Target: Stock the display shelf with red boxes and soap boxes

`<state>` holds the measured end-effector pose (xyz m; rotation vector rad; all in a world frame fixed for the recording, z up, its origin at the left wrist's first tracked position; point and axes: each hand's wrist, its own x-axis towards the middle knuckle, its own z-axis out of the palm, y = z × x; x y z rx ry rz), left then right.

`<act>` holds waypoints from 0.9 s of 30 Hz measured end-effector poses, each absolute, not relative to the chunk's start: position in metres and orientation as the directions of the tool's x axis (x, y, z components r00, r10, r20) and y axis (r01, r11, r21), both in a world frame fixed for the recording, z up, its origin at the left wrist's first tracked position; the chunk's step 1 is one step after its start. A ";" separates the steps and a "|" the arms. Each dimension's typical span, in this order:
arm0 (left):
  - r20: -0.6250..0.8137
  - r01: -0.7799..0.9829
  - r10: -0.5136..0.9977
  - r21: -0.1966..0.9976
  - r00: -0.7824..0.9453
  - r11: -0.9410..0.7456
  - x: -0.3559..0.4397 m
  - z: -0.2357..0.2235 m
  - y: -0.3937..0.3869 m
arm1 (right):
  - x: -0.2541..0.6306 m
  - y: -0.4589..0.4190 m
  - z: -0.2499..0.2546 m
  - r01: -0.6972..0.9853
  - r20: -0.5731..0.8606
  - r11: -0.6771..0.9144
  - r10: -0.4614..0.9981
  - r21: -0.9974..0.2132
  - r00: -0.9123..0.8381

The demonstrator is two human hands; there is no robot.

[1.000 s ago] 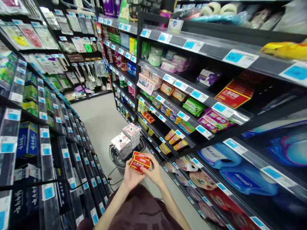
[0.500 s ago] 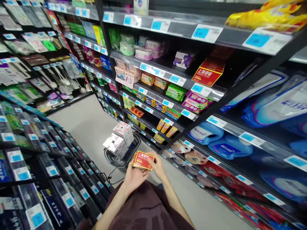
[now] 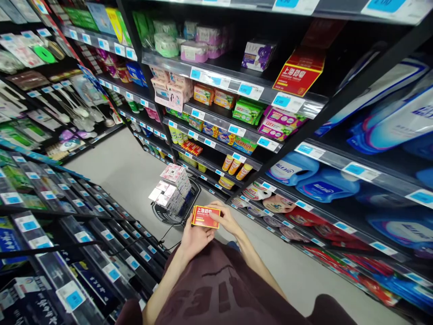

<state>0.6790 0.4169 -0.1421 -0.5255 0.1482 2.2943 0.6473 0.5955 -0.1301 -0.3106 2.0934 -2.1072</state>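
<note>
Both hands hold a red soap box (image 3: 204, 221) with yellow edges and white lettering, low in front of my body. My left hand (image 3: 193, 238) supports it from below and from the left, fingers curled under it. On the right side, my right hand (image 3: 229, 222) grips the box, with thumb or fingers over its face. Whether a second box lies beneath is hidden. A similar red soap box (image 3: 299, 74) lies on the shelf at the upper right. Beyond my hands, a dark basket (image 3: 195, 195) on the floor holds stacked white and pink boxes (image 3: 171, 192).
A tall shelf (image 3: 216, 81) with soaps, tubs and price tags runs along the right. Blue detergent bottles (image 3: 326, 185) stand nearer on that side. Another shelf (image 3: 111, 271) bounds the left, with grey floor (image 3: 111, 167) between. Utensils (image 3: 79, 108) hang at the far left.
The view has tilted down and shifted slightly. Two red boxes showed offset in my hands before; now their outline looks like one box. Both hands keep their hold.
</note>
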 end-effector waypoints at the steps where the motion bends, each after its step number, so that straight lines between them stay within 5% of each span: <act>1: -0.418 -0.715 0.666 -0.055 -0.618 -0.697 0.679 -0.143 0.417 | 0.647 0.595 -0.130 -0.036 0.037 -0.005 -0.250 -0.999 -0.968; 8: -0.476 -0.720 0.646 -0.036 -0.597 -0.693 0.673 -0.144 0.418 | 0.649 0.590 -0.137 -0.003 0.004 -0.011 -0.109 -1.000 -0.994; 20: -0.501 -0.671 0.554 0.074 -0.665 -0.738 0.664 -0.139 0.428 | 0.651 0.593 -0.147 0.117 -0.166 -0.279 0.161 -0.953 -0.973; 27: -0.499 -0.694 0.590 0.033 -0.635 -0.719 0.665 -0.141 0.427 | 0.649 0.604 -0.157 0.073 -0.302 -0.511 0.382 -0.856 -0.873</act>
